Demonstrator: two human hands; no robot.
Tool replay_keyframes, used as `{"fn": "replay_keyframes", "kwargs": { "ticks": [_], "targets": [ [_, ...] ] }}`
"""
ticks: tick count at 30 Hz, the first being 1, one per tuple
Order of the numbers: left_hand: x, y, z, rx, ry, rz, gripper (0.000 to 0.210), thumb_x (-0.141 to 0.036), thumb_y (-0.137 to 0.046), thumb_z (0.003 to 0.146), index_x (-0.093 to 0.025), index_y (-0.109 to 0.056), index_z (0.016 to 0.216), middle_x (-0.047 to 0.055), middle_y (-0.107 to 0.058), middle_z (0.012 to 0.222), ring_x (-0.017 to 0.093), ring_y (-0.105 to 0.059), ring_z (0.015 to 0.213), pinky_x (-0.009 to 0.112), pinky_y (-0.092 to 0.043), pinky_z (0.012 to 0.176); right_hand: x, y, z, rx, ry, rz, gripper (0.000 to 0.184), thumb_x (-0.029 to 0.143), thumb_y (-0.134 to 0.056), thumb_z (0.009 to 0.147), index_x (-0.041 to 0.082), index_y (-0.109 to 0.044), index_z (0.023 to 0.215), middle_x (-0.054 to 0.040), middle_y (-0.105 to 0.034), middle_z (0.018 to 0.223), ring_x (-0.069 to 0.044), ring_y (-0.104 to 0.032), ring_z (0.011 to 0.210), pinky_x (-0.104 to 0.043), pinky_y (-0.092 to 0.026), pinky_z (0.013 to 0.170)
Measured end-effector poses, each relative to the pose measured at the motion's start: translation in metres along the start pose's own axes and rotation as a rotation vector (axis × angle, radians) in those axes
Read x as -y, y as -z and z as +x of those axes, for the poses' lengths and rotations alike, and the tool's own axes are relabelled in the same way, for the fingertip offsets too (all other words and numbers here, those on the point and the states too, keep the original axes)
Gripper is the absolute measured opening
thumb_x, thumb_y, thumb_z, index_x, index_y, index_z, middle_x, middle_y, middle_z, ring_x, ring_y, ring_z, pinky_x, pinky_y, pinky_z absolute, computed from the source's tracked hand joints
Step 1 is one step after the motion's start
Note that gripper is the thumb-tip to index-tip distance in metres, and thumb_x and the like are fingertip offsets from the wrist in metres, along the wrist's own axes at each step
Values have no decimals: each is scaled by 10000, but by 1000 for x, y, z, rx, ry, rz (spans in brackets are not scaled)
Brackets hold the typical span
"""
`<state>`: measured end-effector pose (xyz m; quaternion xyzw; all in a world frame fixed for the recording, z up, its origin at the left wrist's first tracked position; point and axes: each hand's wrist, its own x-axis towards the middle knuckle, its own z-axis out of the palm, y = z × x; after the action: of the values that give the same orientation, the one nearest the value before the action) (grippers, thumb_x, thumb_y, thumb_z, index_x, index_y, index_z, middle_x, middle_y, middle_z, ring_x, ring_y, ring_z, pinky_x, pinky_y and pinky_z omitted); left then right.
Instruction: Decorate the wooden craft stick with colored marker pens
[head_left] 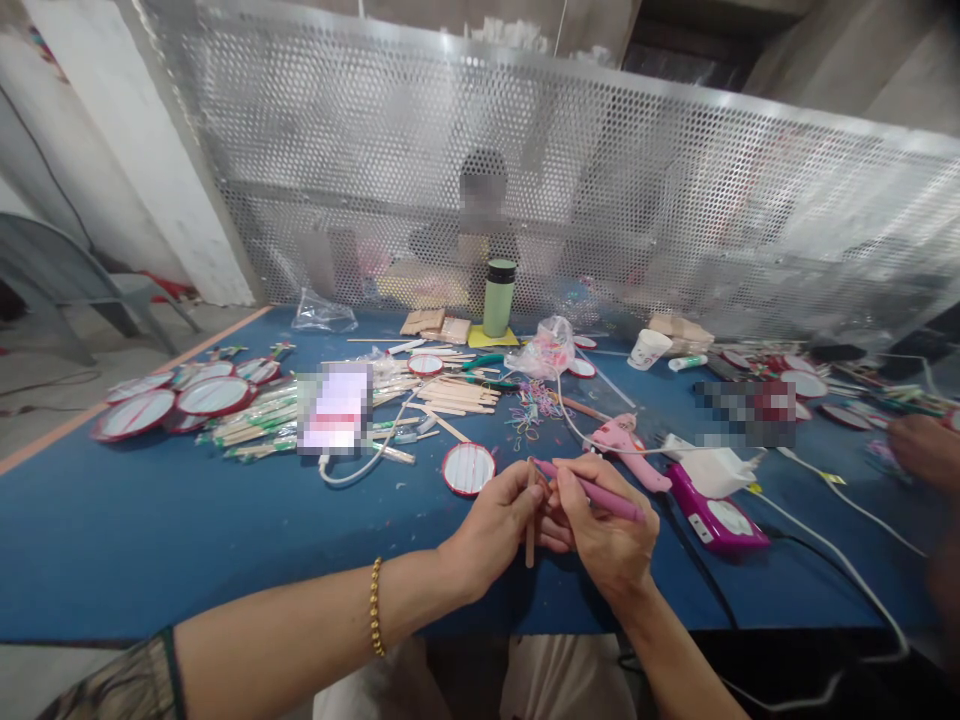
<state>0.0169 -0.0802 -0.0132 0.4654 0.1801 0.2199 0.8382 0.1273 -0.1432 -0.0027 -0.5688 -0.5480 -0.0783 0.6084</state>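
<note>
My left hand [499,515] is closed around a wooden craft stick [530,540], which it holds upright above the blue table. In my right hand [615,530] is a pink pen [604,497], its tip close to the upper end of the stick. Whether the tip touches the stick I cannot tell. Just beyond my left hand lies a round white disc with a red rim [469,468]. A heap of small coloured bands [534,408] and a pile of craft sticks [457,393] lie farther back. To the right of my hands rests a pink glue gun [626,445].
A phone [337,410] with a white cable lies left on wrapped sticks. Several red-rimmed discs [214,396] are stacked far left. A green bottle [499,300] and a paper cup [649,349] stand behind. A purple power strip [716,515] sits right, near another person's hand [926,448].
</note>
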Motion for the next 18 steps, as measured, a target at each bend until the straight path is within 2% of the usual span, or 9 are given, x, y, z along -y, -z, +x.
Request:
{"fn": "replay_keyframes", "kwargs": {
  "ticks": [18],
  "targets": [
    [0,0,1,14,-1,-10,602,-680,-783,647,-192,-492,845,-21,-652,676,146,-693,606,276,-583,638,1,0,0,-16,46,-5,147,131,-603,892,207,-701,813,9,-693,671,-123,-648,554,-234,-554,560]
  ]
}}
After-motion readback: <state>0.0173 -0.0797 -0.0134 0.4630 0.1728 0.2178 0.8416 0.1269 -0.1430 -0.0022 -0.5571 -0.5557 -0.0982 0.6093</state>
